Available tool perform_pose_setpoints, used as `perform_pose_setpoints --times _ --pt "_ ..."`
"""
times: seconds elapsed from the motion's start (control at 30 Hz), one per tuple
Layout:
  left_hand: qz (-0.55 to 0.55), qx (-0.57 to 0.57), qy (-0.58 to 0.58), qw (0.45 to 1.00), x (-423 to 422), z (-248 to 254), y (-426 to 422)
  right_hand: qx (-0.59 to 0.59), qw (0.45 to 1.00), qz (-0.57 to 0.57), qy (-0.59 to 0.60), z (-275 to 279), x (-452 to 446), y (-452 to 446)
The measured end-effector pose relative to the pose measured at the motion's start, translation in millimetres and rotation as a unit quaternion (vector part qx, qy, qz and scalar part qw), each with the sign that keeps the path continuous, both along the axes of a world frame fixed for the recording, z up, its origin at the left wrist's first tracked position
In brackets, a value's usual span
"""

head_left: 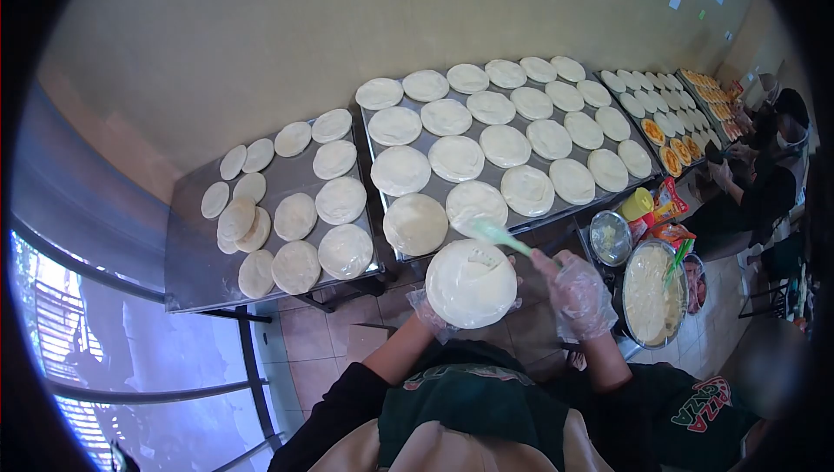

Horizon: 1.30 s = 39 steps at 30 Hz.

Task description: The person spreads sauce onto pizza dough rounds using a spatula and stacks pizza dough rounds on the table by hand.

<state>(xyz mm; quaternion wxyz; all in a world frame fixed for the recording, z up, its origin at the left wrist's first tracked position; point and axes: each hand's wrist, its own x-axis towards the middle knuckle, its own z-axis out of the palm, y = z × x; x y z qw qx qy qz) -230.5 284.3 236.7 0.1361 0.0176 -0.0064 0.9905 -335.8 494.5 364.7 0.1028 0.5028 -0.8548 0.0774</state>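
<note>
My left hand (432, 310), in a clear plastic glove, holds up a round flat dough base (470, 284) from below; white cream is spread on its top. In my right hand (580, 294), also gloved, is the handle of a pale green spatula (495, 234). The spatula's blurred head is just above the held base's far edge, in front of the nearest coated rounds on the metal table (401, 257). Rows of coated dough rounds (456, 158) lie on that table.
A left metal table (193, 255) bears plainer rounds, some stacked. At right stand a large bowl of cream (651, 294), a smaller bowl (611, 238) and a yellow container (637, 204). Co-workers (764, 177) stand at far right; another person's green shirt (686, 411) is close beside me.
</note>
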Motion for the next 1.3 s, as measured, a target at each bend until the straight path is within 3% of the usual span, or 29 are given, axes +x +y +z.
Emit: perform_pose_setpoints --times 0.03,0.1,0.2,0.3,0.4,0.47,0.53,0.6,0.67,0.77,0.83,0.9,0.97,1.07,1.13,1.27,1.3 --pt "0.002 0.001 -0.001 1.0 2 1 -1 0.001 1.0 0.002 -0.001 3 0 4" --pt "-0.016 0.117 -0.04 0.992 5 4 -3 -0.048 0.997 -0.015 -0.067 9 3 17" --pt "0.021 0.159 0.02 0.987 3 -7 -3 -0.028 0.993 0.076 -0.089 9 20 32" --pt "0.037 0.113 0.078 0.99 4 1 1 -0.024 0.986 0.148 -0.069 -26 25 38" --pt "0.017 0.065 0.071 0.995 3 1 3 -0.003 0.996 0.09 -0.017 -36 25 30" --pt "0.005 0.076 0.063 0.995 4 0 3 -0.05 0.997 0.059 -0.002 -38 19 25" --pt "-0.005 0.088 0.057 0.995 6 -1 2 -0.068 0.997 0.046 -0.012 -36 16 22" --pt "-0.011 0.044 -0.035 0.998 13 -2 -1 -0.084 0.995 0.037 -0.025 -34 11 20" --pt "-0.016 0.062 -0.001 0.998 9 -2 2 -0.061 0.996 -0.011 -0.057 -32 2 20" --pt "-0.016 0.079 0.028 0.996 10 3 -1 -0.106 0.99 -0.003 -0.094 -20 -1 21" --pt "-0.007 0.079 0.021 0.997 12 1 -2 -0.055 0.995 0.021 -0.084 0 8 21" --pt "0.002 0.049 0.06 0.997 10 -8 -1 0.004 0.983 0.175 -0.062 8 13 17" --pt "-0.003 0.058 0.02 0.998 11 -14 2 0.034 0.983 0.173 -0.052 4 16 9" --pt "0.029 0.089 0.054 0.994 13 -10 9 0.024 0.99 0.141 0.006 -2 1 -6" --pt "0.0 0.1 0.043 0.994 13 -4 10 -0.007 0.998 0.063 -0.002 1 -7 -13" --pt "-0.002 0.076 0.05 0.996 9 -1 7 0.007 0.997 0.066 -0.04 11 -3 -4" --pt "0.015 0.049 0.076 0.996 9 -4 5 0.026 0.989 0.129 -0.061 17 4 -5"
